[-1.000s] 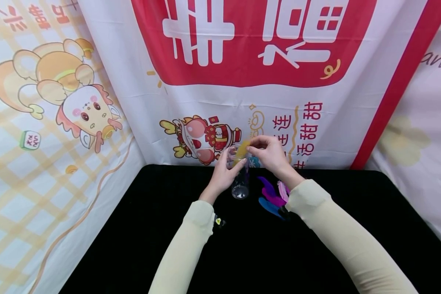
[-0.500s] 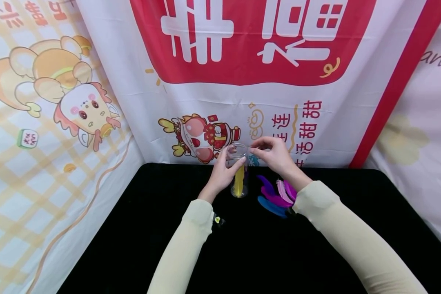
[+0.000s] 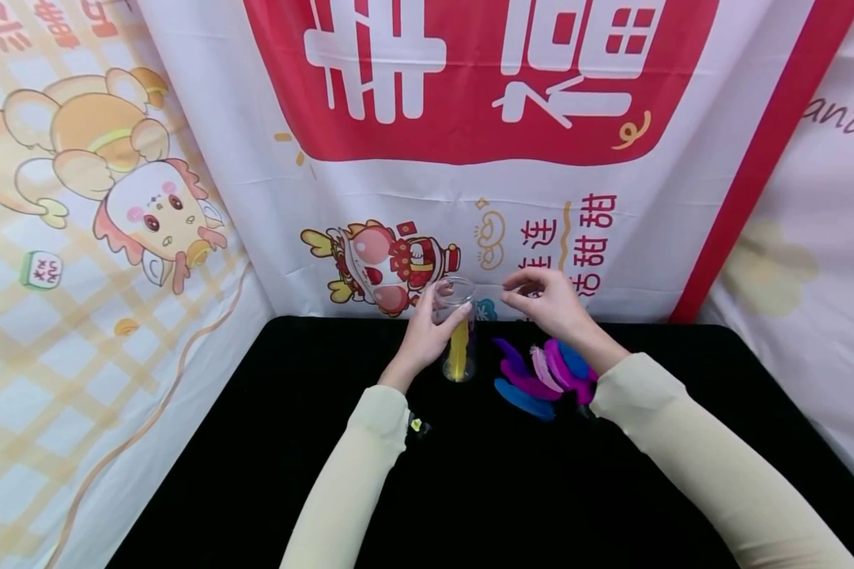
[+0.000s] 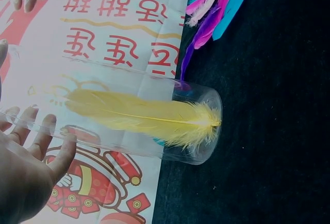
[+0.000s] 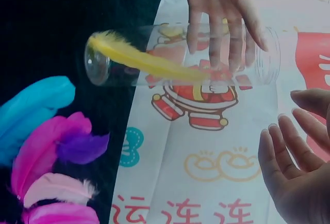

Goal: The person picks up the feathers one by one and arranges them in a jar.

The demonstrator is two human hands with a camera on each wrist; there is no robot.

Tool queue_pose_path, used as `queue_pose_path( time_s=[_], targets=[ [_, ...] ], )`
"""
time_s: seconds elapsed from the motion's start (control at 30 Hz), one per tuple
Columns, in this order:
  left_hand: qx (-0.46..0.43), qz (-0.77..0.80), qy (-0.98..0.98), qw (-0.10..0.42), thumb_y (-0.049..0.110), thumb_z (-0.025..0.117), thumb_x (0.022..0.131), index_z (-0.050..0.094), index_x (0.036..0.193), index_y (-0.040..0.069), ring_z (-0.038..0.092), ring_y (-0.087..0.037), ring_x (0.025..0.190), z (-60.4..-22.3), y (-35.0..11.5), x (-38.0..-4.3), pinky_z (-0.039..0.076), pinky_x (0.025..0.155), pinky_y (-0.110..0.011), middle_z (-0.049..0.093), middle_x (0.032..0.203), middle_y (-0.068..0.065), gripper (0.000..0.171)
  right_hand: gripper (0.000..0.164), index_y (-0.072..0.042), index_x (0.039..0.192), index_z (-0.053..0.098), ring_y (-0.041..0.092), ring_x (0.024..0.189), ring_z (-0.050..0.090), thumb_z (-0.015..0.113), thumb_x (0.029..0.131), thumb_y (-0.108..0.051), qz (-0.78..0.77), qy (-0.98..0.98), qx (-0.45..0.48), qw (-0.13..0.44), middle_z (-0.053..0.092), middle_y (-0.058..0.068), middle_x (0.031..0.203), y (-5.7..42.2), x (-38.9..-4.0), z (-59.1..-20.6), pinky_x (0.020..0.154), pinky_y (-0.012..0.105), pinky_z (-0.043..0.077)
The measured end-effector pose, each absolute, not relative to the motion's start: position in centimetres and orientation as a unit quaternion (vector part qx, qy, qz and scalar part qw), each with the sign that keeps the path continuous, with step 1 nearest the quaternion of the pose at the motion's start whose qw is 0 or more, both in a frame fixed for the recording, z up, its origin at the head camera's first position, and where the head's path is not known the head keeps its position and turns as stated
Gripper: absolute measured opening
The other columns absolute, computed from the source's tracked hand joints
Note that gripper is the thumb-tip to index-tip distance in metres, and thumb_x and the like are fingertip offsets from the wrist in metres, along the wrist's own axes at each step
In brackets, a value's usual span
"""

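Near the desk's [image 3: 292, 395] far edge, my left hand [image 3: 425, 332] wraps its fingers round the upright jar [image 3: 469, 340]; the yellow feather [image 4: 149, 115] has just dropped inside, so its placing looks done. My right hand [image 3: 548, 303] has left the rim, fingers parted, holding nothing. Loose feathers [image 3: 543, 370] lie right of the jar, some behind my cuff [image 3: 633, 387].

The jar [image 5: 98, 69] is clear, its feather [image 3: 459, 348] yellow, the loose feathers [image 5: 41, 152] blue, purple and pink, the backdrop [image 3: 398, 186] red-printed white.
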State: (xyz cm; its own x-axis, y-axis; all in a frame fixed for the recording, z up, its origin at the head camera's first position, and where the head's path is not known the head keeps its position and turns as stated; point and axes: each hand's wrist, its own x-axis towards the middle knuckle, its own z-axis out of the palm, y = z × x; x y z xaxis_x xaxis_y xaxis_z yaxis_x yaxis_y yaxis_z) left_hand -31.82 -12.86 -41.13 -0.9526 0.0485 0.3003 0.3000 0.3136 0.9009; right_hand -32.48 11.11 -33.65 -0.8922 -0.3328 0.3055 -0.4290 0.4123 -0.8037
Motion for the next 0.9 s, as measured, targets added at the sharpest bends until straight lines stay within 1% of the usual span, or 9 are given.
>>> queue_pose_path(
  time_s=[0.07,0.23,0.43,0.53,0.63,0.77,0.9],
  targets=[
    [-0.110,-0.575,-0.803,0.110,0.053,0.067,0.096,0.042,0.148,0.023,0.049,-0.021,0.129,-41.0,-12.9,-31.8,0.049,0.106,-0.045,0.050,0.144,-0.001,0.064,0.023,-0.006,0.111,0.074,0.028,0.092,0.067,0.077,0.093,-0.021,0.491,-0.841,0.223,0.046,0.073,0.014,0.105,11.5,-32.5,-33.7,0.066,0.030,0.057],
    [-0.111,-0.577,-0.802,0.111,0.051,0.067,0.097,0.043,0.149,0.021,0.049,-0.023,0.130,-41.0,-12.8,-31.8,0.049,0.105,-0.045,0.050,0.143,-0.001,0.065,0.025,-0.007,0.113,0.073,0.029,0.095,0.065,0.076,0.094,-0.023,0.482,-0.850,0.208,0.038,0.071,0.014,0.108,12.5,-32.4,-33.7,0.072,0.030,0.055],
    [-0.116,-0.577,-0.800,0.112,0.051,0.067,0.097,0.041,0.151,0.015,0.047,-0.033,0.135,-41.2,-12.8,-31.9,0.048,0.106,-0.047,0.050,0.144,-0.003,0.070,0.025,-0.005,0.114,0.073,0.028,0.099,0.065,0.075,0.095,-0.022,0.479,-0.855,0.198,0.030,0.071,0.014,0.114,13.6,-32.3,-34.2,0.077,0.032,0.054],
    [-0.115,-0.576,-0.801,0.112,0.053,0.067,0.097,0.041,0.151,0.016,0.047,-0.032,0.134,-41.3,-12.8,-31.9,0.048,0.106,-0.047,0.050,0.144,-0.003,0.071,0.024,-0.004,0.112,0.073,0.027,0.098,0.066,0.075,0.095,-0.020,0.469,-0.860,0.199,0.036,0.072,0.014,0.112,14.2,-32.3,-34.7,0.077,0.031,0.054],
    [-0.113,-0.575,-0.802,0.111,0.054,0.067,0.096,0.042,0.150,0.018,0.048,-0.028,0.133,-41.2,-12.7,-31.8,0.049,0.106,-0.045,0.050,0.143,-0.002,0.070,0.025,-0.004,0.113,0.073,0.027,0.098,0.066,0.075,0.095,-0.021,0.463,-0.863,0.197,0.038,0.073,0.013,0.111,14.8,-32.3,-35.1,0.077,0.030,0.055],
    [-0.111,-0.576,-0.803,0.111,0.049,0.068,0.097,0.042,0.150,0.019,0.048,-0.024,0.131,-41.1,-12.7,-31.8,0.049,0.105,-0.044,0.050,0.143,-0.001,0.066,0.027,-0.005,0.115,0.072,0.027,0.100,0.066,0.074,0.096,-0.024,0.468,-0.863,0.188,0.027,0.072,0.012,0.114,15.7,-32.2,-35.6,0.077,0.029,0.056],
    [-0.112,-0.575,-0.803,0.110,0.045,0.068,0.098,0.042,0.150,0.021,0.048,-0.025,0.131,-41.0,-12.7,-31.8,0.050,0.105,-0.044,0.050,0.143,0.000,0.063,0.024,-0.004,0.113,0.073,0.029,0.099,0.068,0.074,0.096,-0.021,0.467,-0.864,0.186,0.033,0.072,0.014,0.115,16.5,-32.1,-36.3,0.076,0.028,0.055]
  ],
)
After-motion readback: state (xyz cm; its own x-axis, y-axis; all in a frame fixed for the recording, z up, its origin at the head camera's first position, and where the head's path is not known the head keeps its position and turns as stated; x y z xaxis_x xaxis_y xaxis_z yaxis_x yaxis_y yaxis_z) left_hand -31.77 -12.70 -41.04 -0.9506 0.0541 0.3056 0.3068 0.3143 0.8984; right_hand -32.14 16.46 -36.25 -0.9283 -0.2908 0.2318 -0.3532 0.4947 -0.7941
